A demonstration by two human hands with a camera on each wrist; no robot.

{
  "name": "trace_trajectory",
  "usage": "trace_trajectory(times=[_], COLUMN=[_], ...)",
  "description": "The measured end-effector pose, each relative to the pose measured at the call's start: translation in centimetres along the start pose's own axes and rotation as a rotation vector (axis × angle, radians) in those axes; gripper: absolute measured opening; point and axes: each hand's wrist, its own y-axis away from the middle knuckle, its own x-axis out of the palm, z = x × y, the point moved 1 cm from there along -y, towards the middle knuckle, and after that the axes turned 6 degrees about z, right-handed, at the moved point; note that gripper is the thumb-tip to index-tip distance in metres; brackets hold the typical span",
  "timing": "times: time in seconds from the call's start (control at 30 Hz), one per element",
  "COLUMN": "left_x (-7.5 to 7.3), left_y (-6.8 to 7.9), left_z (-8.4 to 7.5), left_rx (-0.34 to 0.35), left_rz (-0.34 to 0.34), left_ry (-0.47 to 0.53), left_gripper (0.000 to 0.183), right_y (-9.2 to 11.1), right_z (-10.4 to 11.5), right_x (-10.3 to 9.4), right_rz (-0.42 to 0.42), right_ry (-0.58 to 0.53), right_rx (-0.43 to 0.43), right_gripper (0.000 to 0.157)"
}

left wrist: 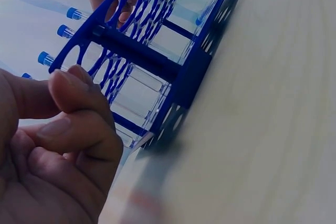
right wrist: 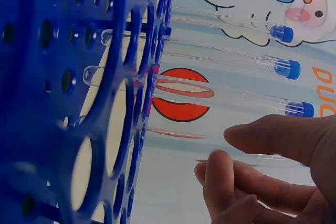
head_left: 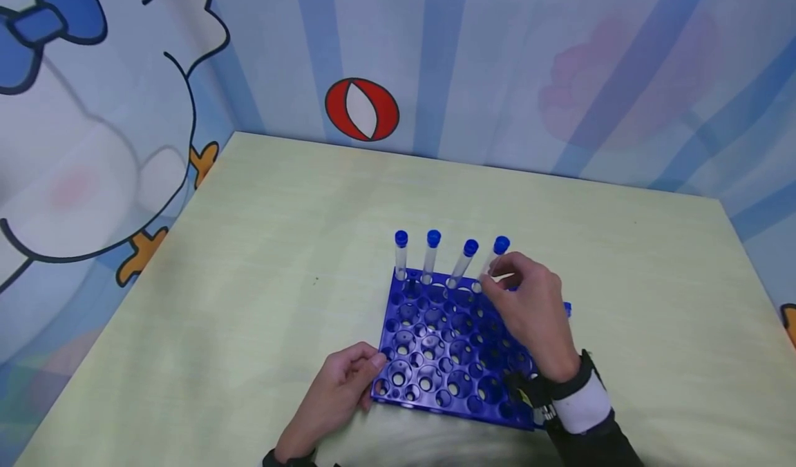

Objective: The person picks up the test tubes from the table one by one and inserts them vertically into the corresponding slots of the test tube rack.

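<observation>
A blue test tube rack [head_left: 429, 384] stands on the table with rows of round holes. Along its far edge stand several clear test tubes [head_left: 430, 260] with blue caps, the right ones leaning. My right hand [head_left: 531, 308] is at the rightmost of these, with thumb and fingers around the tube [head_left: 488, 265] below its cap. In the right wrist view the fingertips [right wrist: 218, 163] overlap that tube, while the neighbouring tubes [right wrist: 231, 95] pass through the rack's holes. My left hand [head_left: 342, 380] grips the rack's near left corner between thumb and fingers, also seen in the left wrist view.
Another blue cap [head_left: 567, 309] shows just past my right hand at the rack's right side. The pale table [head_left: 280, 246] meets a printed backdrop [head_left: 472, 59] at the back and left. Straps circle both wrists.
</observation>
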Motion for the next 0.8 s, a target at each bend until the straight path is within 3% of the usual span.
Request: trace_trajectory(times=[0.8], left_x=[-0.07], left_y=[-0.02], left_z=[0.15], left_rx=[-0.01], left_rz=[0.002], left_ry=[-0.002], left_gripper=[0.031], right_y=[-0.14], right_z=[-0.17], right_x=[0.11], right_rz=[0.052], right_ry=[0.025], right_rx=[-0.012], right_gripper=[0.014])
